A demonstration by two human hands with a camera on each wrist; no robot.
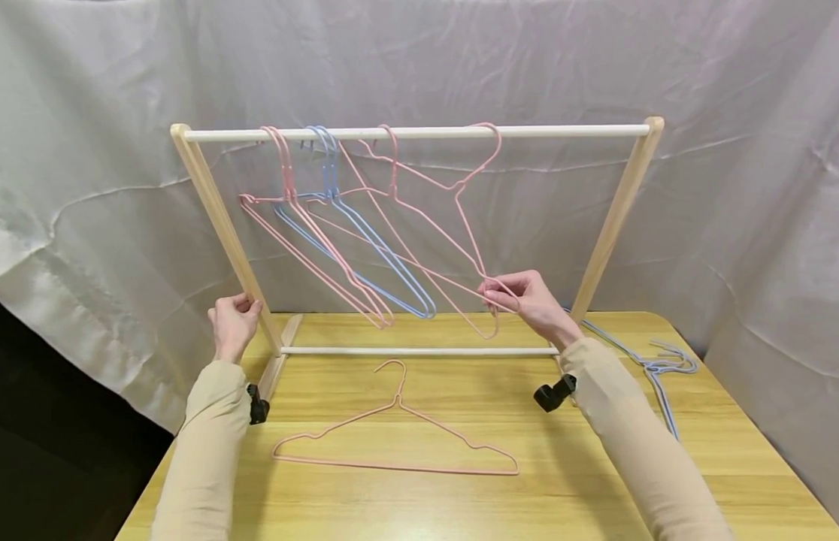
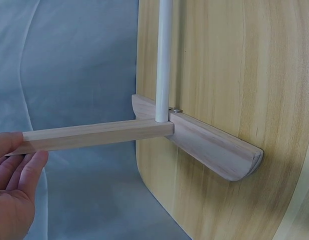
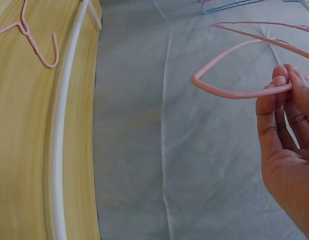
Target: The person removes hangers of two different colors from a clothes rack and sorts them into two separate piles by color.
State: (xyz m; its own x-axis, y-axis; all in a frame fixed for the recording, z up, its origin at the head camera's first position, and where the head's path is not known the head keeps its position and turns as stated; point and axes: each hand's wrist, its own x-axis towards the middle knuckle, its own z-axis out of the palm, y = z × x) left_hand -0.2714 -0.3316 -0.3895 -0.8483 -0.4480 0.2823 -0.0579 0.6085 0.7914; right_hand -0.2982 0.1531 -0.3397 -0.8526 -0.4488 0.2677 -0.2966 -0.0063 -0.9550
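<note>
My left hand [image 1: 234,324] holds the left wooden post [image 1: 213,199] of a hanger rack, with thumb and fingers on either side of it in the left wrist view. Pink wire crosses at my right hand [image 1: 534,300], which pinches a pink hanger [image 3: 229,94] close to a lower corner. Two pink hangers overlap there, one hooked farther right [image 1: 475,225] and one nearer the middle [image 1: 433,222]; which of them is pinched I cannot tell. Both hooks are over the white top rail [image 1: 568,131].
Leftward on the rail hang pink hangers [image 1: 318,278] and blue hangers [image 1: 386,252]. One pink hanger [image 1: 399,469] lies flat on the wooden table [image 1: 365,518]. Blue hangers [image 1: 663,391] lie at the right, behind my right forearm. A white lower bar [image 1: 419,351] joins the posts.
</note>
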